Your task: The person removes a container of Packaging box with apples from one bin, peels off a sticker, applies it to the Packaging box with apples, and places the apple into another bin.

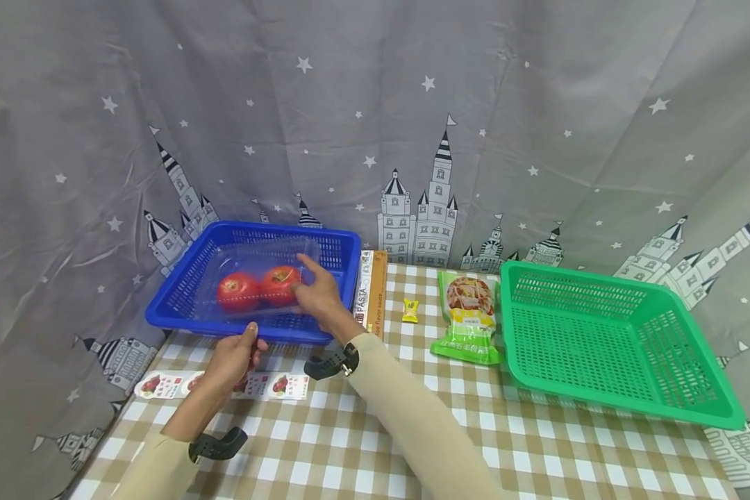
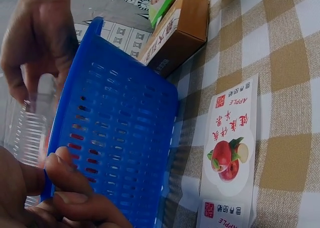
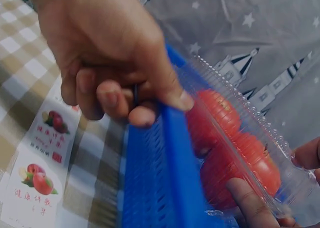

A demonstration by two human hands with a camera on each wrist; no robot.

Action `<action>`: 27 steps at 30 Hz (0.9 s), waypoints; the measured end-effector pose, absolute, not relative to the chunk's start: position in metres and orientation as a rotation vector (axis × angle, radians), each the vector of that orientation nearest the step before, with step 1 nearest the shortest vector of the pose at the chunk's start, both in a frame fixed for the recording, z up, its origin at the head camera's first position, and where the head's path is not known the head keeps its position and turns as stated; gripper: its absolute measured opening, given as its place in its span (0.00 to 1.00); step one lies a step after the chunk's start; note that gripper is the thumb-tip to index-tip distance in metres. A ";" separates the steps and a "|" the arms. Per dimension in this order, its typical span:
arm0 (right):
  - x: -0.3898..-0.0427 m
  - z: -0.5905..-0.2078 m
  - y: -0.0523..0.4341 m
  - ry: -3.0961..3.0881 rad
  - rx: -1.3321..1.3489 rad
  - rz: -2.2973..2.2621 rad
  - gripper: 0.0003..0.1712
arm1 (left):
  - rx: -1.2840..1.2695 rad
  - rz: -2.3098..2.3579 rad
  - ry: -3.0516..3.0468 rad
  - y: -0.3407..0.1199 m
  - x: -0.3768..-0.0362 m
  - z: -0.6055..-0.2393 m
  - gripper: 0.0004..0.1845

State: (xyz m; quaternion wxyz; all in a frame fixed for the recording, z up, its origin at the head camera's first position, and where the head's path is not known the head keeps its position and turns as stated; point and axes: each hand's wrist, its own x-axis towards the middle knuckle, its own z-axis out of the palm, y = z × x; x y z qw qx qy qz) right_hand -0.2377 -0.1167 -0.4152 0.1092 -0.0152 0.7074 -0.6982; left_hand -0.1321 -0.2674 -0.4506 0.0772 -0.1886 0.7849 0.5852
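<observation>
Gripping the near rim of the blue basket [image 1: 162, 318] with the left hand [image 1: 234, 354]: thumb over the top edge, fingers [image 3: 107, 95] curled beneath and closed tight on the plastic, seemingly to steady it on the bench [image 1: 412, 444].

Holding the clear clamshell box [image 1: 250, 257] with the right hand [image 1: 317, 295]: index finger stretched along the side, other fingers [image 3: 250, 203] tucked under the near corner, pinching rather than wrapping.

Inside the box, two red fruits [image 1: 239, 292], side by side, lid closed over them. Box tilted, inside the blue basket, near edge raised at the basket's front wall; judged barely under way, not yet lifted clear.

Well apart to the right, the green basket [image 1: 569, 273]. Between the two baskets, a pasta box [image 1: 371, 292] touching the blue one, a small yellow sweet [image 1: 410, 310] and a green snack bag [image 1: 469, 316]. Just beside the left hand, apple label strips [image 1: 162, 384] flat on the checked cloth.
</observation>
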 end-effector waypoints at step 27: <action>-0.192 -0.357 -0.020 1.882 -0.244 -2.131 0.44 | -0.493 1.770 2.350 -0.268 -0.130 -0.451 0.28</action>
